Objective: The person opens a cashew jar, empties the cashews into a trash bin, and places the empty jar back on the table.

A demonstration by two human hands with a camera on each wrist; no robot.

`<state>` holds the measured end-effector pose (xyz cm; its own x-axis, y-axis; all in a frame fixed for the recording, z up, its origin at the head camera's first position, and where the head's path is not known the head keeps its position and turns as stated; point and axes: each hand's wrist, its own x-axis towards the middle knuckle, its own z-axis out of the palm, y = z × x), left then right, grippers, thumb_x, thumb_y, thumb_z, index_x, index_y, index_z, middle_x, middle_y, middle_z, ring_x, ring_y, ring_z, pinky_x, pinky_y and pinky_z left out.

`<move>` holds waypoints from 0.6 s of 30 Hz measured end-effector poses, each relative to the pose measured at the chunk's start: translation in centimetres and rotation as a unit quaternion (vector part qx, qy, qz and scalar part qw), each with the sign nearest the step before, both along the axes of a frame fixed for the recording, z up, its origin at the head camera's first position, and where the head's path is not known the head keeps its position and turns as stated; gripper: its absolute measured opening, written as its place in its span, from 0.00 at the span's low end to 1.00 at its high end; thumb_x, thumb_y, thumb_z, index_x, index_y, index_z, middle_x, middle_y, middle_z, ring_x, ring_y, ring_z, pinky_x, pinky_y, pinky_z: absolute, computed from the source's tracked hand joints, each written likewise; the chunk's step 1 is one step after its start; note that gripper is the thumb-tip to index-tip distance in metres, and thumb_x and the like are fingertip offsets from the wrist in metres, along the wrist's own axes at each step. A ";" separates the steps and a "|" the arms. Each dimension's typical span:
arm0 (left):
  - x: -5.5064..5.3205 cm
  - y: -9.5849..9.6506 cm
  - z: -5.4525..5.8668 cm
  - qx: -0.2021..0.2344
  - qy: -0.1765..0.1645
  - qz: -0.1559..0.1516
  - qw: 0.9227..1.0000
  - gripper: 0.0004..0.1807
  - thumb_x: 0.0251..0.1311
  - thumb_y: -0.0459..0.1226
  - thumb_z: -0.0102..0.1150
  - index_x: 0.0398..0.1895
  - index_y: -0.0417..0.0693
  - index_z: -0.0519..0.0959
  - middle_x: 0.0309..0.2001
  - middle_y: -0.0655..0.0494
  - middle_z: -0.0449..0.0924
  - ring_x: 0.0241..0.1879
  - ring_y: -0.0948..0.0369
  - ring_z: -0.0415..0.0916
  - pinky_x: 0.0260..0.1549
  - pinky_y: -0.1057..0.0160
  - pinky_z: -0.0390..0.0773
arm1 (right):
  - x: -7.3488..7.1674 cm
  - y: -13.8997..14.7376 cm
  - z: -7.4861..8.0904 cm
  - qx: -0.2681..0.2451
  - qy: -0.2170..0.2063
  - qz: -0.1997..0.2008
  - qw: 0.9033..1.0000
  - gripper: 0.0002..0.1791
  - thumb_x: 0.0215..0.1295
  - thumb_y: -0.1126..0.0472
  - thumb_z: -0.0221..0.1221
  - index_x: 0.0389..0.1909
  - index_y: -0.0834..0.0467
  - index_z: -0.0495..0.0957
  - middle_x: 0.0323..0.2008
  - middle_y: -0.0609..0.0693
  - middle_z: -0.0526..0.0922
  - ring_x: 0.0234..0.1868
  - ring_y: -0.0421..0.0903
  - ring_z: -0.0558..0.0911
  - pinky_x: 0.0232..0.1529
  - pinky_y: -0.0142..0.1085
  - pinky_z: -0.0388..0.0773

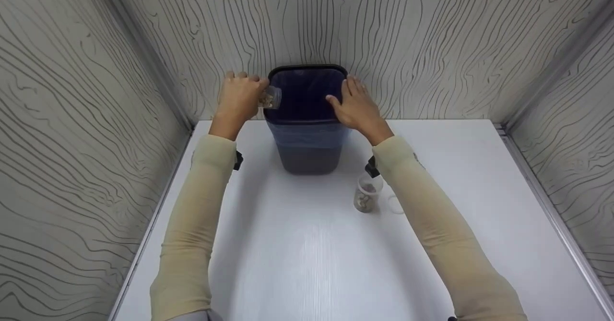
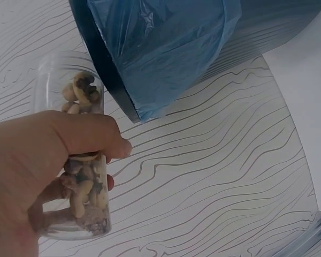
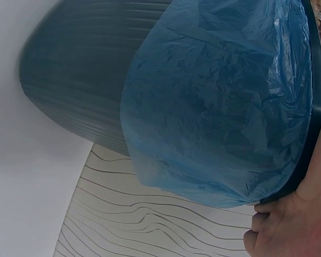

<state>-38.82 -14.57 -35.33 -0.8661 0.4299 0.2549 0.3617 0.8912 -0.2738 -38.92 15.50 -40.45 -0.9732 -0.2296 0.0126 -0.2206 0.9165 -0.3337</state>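
My left hand (image 1: pixel 237 101) grips a clear plastic jar (image 1: pixel 270 97) tipped on its side, its mouth over the left rim of the trash bin (image 1: pixel 309 161). Beige and brown nut-like pieces (image 2: pixel 81 195) fill part of the jar, as the left wrist view shows. A blue plastic liner (image 3: pixel 203 112) is folded down over the bin's dark rim. On the bin's right side, my right hand (image 1: pixel 357 110) holds the rim, thumb over the inside and fingers along the outside. The bottom inside the bin is too dark to make out.
A second clear jar (image 1: pixel 366 199) with similar pieces stands uncapped on the white table (image 1: pixel 297 254), near my right forearm. Beside it lies a pale round lid (image 1: pixel 395 205), partly covered by the sleeve. Patterned walls (image 1: pixel 407 38) enclose the back and sides.
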 end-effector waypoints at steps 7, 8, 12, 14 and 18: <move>0.0 -0.1 -0.2 0.002 0.007 -0.003 1.000 0.25 0.66 0.29 0.66 0.65 0.51 0.81 0.58 0.44 0.87 0.57 0.40 0.83 0.60 0.37 0.77 | 0.0 -0.2 0.1 0.006 0.000 -0.003 1.000 0.46 0.86 0.35 0.28 0.85 0.68 0.37 0.87 0.65 0.35 0.88 0.61 0.36 0.86 0.51 0.33; 0.0 -0.1 -0.2 0.001 0.008 -0.002 1.000 0.24 0.66 0.29 0.66 0.65 0.51 0.81 0.58 0.44 0.87 0.57 0.40 0.83 0.60 0.37 0.77 | 0.0 -0.2 0.1 0.006 0.002 -0.004 1.000 0.46 0.86 0.36 0.29 0.85 0.68 0.38 0.87 0.65 0.35 0.88 0.61 0.36 0.86 0.51 0.33; 0.1 -0.1 -0.2 -0.004 0.013 0.001 1.000 0.25 0.64 0.30 0.69 0.64 0.51 0.81 0.57 0.45 0.87 0.56 0.41 0.83 0.60 0.37 0.77 | 0.0 -0.2 0.1 0.005 0.003 -0.005 1.000 0.46 0.86 0.36 0.30 0.85 0.68 0.38 0.87 0.66 0.35 0.88 0.61 0.36 0.86 0.51 0.34; 0.1 0.0 -0.2 -0.007 0.016 0.001 1.000 0.25 0.63 0.30 0.70 0.64 0.51 0.81 0.57 0.45 0.87 0.56 0.41 0.83 0.59 0.38 0.78 | 0.0 -0.2 0.1 0.005 0.002 -0.006 1.000 0.46 0.86 0.36 0.30 0.85 0.68 0.38 0.87 0.65 0.35 0.88 0.60 0.36 0.86 0.51 0.33; 0.2 0.1 -0.2 -0.009 0.023 -0.003 1.000 0.25 0.61 0.30 0.72 0.62 0.51 0.82 0.56 0.46 0.88 0.55 0.41 0.84 0.56 0.39 0.78 | 0.0 -0.3 0.1 0.003 -0.001 -0.008 1.000 0.46 0.86 0.36 0.30 0.85 0.68 0.38 0.87 0.64 0.34 0.88 0.60 0.35 0.86 0.51 0.33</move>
